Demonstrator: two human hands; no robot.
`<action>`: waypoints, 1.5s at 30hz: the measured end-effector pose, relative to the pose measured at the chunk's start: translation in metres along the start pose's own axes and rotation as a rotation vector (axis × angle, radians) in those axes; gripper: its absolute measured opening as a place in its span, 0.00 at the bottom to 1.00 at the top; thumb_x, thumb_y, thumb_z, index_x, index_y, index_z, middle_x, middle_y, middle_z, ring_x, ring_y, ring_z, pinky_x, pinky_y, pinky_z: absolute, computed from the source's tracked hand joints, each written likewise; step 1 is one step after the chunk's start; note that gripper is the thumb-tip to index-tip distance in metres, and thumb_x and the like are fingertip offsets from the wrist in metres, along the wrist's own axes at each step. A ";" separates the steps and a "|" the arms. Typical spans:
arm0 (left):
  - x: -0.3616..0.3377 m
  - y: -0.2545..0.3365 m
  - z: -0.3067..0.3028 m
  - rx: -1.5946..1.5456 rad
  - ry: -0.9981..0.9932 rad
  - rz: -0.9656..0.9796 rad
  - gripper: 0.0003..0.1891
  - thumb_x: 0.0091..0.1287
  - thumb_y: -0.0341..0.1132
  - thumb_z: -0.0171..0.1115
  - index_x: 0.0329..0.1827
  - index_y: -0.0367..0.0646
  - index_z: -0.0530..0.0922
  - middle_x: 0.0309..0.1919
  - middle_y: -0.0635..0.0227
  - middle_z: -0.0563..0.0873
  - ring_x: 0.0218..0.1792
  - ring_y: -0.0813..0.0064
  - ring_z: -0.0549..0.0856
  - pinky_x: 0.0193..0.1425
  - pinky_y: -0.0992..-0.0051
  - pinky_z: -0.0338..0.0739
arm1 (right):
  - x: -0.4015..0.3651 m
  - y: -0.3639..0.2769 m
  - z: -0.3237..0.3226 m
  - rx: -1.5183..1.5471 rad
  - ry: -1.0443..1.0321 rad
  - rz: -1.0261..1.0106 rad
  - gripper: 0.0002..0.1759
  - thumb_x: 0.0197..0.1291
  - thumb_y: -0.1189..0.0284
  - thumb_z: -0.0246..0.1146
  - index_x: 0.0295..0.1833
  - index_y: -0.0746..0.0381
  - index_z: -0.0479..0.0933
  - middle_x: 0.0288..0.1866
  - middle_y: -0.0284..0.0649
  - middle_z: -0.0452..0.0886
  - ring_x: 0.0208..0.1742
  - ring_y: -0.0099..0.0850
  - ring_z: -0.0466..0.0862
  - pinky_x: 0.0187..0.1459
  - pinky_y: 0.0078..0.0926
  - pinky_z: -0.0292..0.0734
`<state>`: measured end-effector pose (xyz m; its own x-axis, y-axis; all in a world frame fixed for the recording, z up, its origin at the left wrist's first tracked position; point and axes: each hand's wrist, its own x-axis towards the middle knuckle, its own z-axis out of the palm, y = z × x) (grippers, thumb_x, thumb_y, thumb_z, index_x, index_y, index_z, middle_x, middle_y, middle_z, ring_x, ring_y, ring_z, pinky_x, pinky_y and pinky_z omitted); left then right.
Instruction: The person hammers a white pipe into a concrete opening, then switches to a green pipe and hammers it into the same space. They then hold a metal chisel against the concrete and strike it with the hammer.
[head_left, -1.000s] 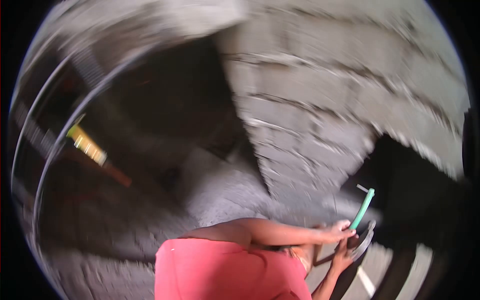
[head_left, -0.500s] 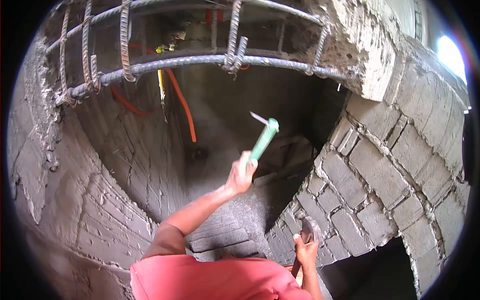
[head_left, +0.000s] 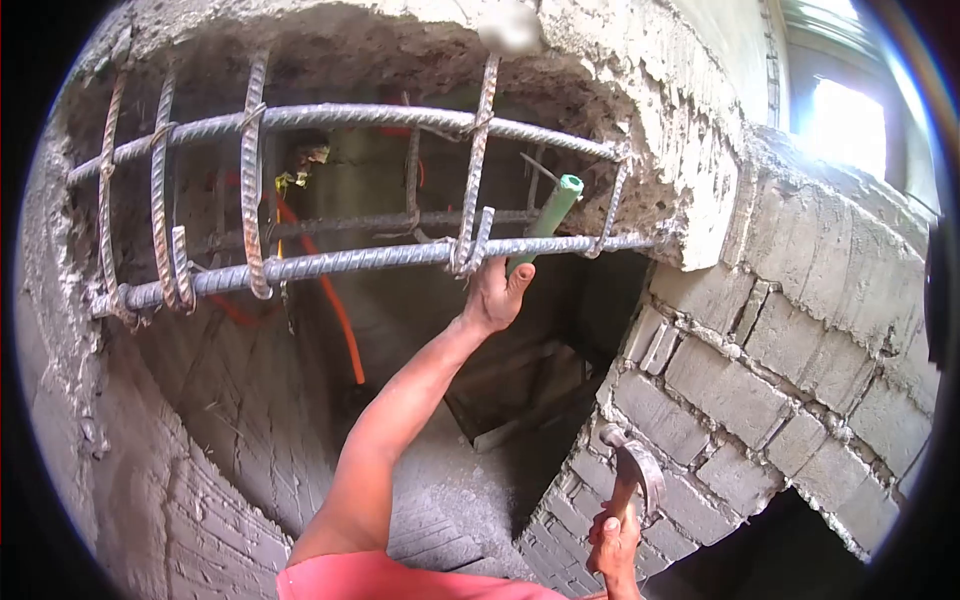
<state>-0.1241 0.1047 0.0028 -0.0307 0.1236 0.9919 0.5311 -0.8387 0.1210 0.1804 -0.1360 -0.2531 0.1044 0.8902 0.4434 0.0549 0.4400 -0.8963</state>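
Glare floods 1 opening, upper right; edges bow; shadows possibly hide detail.

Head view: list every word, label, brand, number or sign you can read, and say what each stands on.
None: no readable text on the green tube, the hammer, the steel bars, the orange pipe or the block wall.
The small yellow piece behind the bars is too small to tell whether it bears any marking.

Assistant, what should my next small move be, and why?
Perhaps ease the green tube slightly higher with your left hand: its top end shows between the upper rebar and lower rebar, and the hammer in your right hand is well clear.
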 end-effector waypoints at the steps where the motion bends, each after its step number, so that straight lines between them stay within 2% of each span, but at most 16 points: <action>1: 0.005 -0.013 0.001 0.005 -0.083 -0.060 0.27 0.76 0.59 0.51 0.41 0.38 0.77 0.36 0.55 0.81 0.40 0.50 0.82 0.44 0.56 0.73 | 0.010 -0.021 0.003 -0.081 -0.039 -0.016 0.37 0.68 0.38 0.56 0.49 0.67 0.71 0.21 0.33 0.73 0.18 0.23 0.74 0.21 0.22 0.69; 2: 0.012 -0.029 0.011 -0.071 -0.037 -0.001 0.26 0.77 0.59 0.50 0.42 0.41 0.75 0.20 0.69 0.77 0.23 0.73 0.80 0.28 0.69 0.72 | 0.020 -0.032 0.005 -0.083 -0.026 -0.023 0.37 0.68 0.38 0.56 0.49 0.67 0.71 0.21 0.33 0.73 0.18 0.23 0.74 0.21 0.22 0.69; 6: 0.012 -0.032 0.021 -0.040 0.069 -0.028 0.24 0.79 0.56 0.48 0.41 0.42 0.73 0.20 0.72 0.75 0.22 0.76 0.78 0.28 0.71 0.72 | 0.062 -0.062 0.007 -0.420 -0.067 -0.235 0.35 0.71 0.41 0.53 0.46 0.69 0.74 0.18 0.40 0.78 0.20 0.30 0.81 0.25 0.28 0.73; 8: 0.013 -0.023 0.022 -0.194 0.052 -0.101 0.23 0.80 0.56 0.47 0.41 0.42 0.73 0.19 0.73 0.75 0.22 0.76 0.77 0.28 0.71 0.72 | 0.081 -0.075 0.006 -0.477 -0.119 -0.342 0.22 0.71 0.56 0.59 0.49 0.69 0.76 0.23 0.44 0.80 0.21 0.39 0.82 0.27 0.35 0.76; 12: 0.006 -0.016 0.054 -0.198 0.277 -0.116 0.28 0.80 0.55 0.49 0.25 0.42 0.70 0.17 0.76 0.69 0.22 0.79 0.69 0.29 0.70 0.65 | 0.118 -0.105 -0.001 -0.642 -0.132 -0.346 0.16 0.68 0.66 0.60 0.51 0.69 0.77 0.26 0.49 0.79 0.27 0.50 0.81 0.33 0.43 0.75; 14: 0.006 0.004 0.072 -0.522 0.275 -0.232 0.28 0.79 0.56 0.50 0.25 0.42 0.71 0.17 0.76 0.70 0.22 0.79 0.70 0.28 0.70 0.65 | 0.136 -0.113 -0.008 -0.794 -0.021 -0.397 0.20 0.67 0.62 0.61 0.54 0.68 0.78 0.28 0.49 0.80 0.31 0.49 0.82 0.38 0.44 0.75; 16: 0.013 0.021 0.085 -0.428 0.368 -0.241 0.30 0.78 0.59 0.49 0.26 0.42 0.72 0.18 0.76 0.71 0.22 0.80 0.72 0.27 0.71 0.66 | 0.151 -0.143 -0.008 -0.706 -0.018 -0.519 0.22 0.69 0.59 0.59 0.55 0.67 0.78 0.33 0.49 0.83 0.35 0.47 0.83 0.41 0.41 0.77; 18: 0.010 0.019 0.087 -0.528 0.362 -0.270 0.30 0.77 0.62 0.49 0.29 0.41 0.73 0.18 0.76 0.73 0.22 0.80 0.74 0.27 0.72 0.68 | 0.167 -0.146 -0.020 -0.622 0.041 -0.534 0.41 0.70 0.36 0.49 0.57 0.68 0.74 0.29 0.29 0.71 0.25 0.18 0.69 0.28 0.18 0.64; 24: 0.006 -0.010 0.056 -0.078 0.276 -0.007 0.17 0.75 0.46 0.63 0.44 0.38 0.79 0.31 0.63 0.80 0.33 0.69 0.80 0.39 0.65 0.75 | 0.196 -0.217 -0.012 -0.784 0.022 -1.008 0.29 0.75 0.43 0.46 0.38 0.60 0.68 0.34 0.38 0.72 0.28 0.25 0.74 0.28 0.22 0.68; 26: 0.008 -0.012 0.025 0.447 0.351 0.207 0.12 0.74 0.39 0.64 0.46 0.38 0.80 0.34 0.59 0.84 0.35 0.61 0.84 0.41 0.62 0.77 | 0.201 -0.215 -0.005 -0.706 0.056 -1.004 0.28 0.76 0.45 0.47 0.37 0.61 0.68 0.34 0.40 0.73 0.28 0.26 0.76 0.27 0.22 0.69; 27: -0.007 -0.039 0.020 0.321 0.029 -0.109 0.11 0.72 0.37 0.65 0.47 0.38 0.82 0.38 0.58 0.88 0.38 0.57 0.86 0.42 0.60 0.80 | 0.200 -0.215 -0.001 -0.631 -0.040 -0.958 0.29 0.75 0.45 0.48 0.38 0.62 0.69 0.32 0.40 0.74 0.27 0.26 0.76 0.27 0.23 0.69; 30: 0.012 -0.003 -0.049 0.293 -0.126 -0.128 0.12 0.68 0.32 0.66 0.52 0.40 0.82 0.35 0.55 0.87 0.35 0.54 0.87 0.39 0.59 0.79 | 0.194 -0.190 0.023 -0.370 -0.079 -0.773 0.33 0.70 0.39 0.52 0.42 0.64 0.70 0.25 0.37 0.74 0.23 0.24 0.75 0.24 0.23 0.70; 33: 0.023 0.043 -0.090 0.175 -0.136 -0.027 0.13 0.67 0.31 0.66 0.54 0.41 0.82 0.33 0.54 0.86 0.35 0.52 0.87 0.38 0.58 0.78 | 0.192 -0.168 0.060 -0.149 -0.081 -0.724 0.33 0.70 0.39 0.53 0.43 0.64 0.70 0.21 0.34 0.73 0.19 0.22 0.74 0.22 0.20 0.69; 38: 0.031 0.057 -0.098 0.188 -0.187 -0.036 0.09 0.69 0.33 0.67 0.46 0.38 0.84 0.27 0.59 0.86 0.31 0.55 0.87 0.35 0.59 0.78 | 0.197 -0.128 0.108 0.151 -0.091 -0.644 0.33 0.68 0.40 0.58 0.49 0.64 0.70 0.33 0.36 0.76 0.27 0.22 0.75 0.26 0.20 0.72; 40: 0.033 0.062 -0.096 0.235 -0.095 0.052 0.09 0.68 0.35 0.69 0.43 0.38 0.84 0.25 0.61 0.86 0.30 0.57 0.87 0.35 0.60 0.78 | 0.197 -0.136 0.138 0.335 -0.053 -0.590 0.37 0.65 0.36 0.57 0.46 0.65 0.72 0.26 0.33 0.75 0.24 0.21 0.76 0.25 0.18 0.71; 45: 0.023 0.032 -0.077 0.158 -0.079 0.061 0.11 0.79 0.38 0.56 0.51 0.39 0.78 0.31 0.58 0.80 0.34 0.59 0.78 0.40 0.62 0.73 | 0.212 -0.140 0.177 0.573 -0.138 -0.637 0.33 0.68 0.40 0.58 0.49 0.63 0.66 0.32 0.38 0.71 0.27 0.25 0.73 0.27 0.22 0.72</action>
<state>-0.1730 0.0400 0.0321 0.0690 0.1211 0.9902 0.6565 -0.7529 0.0463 0.0189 0.0117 -0.0343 0.1005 0.4443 0.8902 -0.4507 0.8180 -0.3574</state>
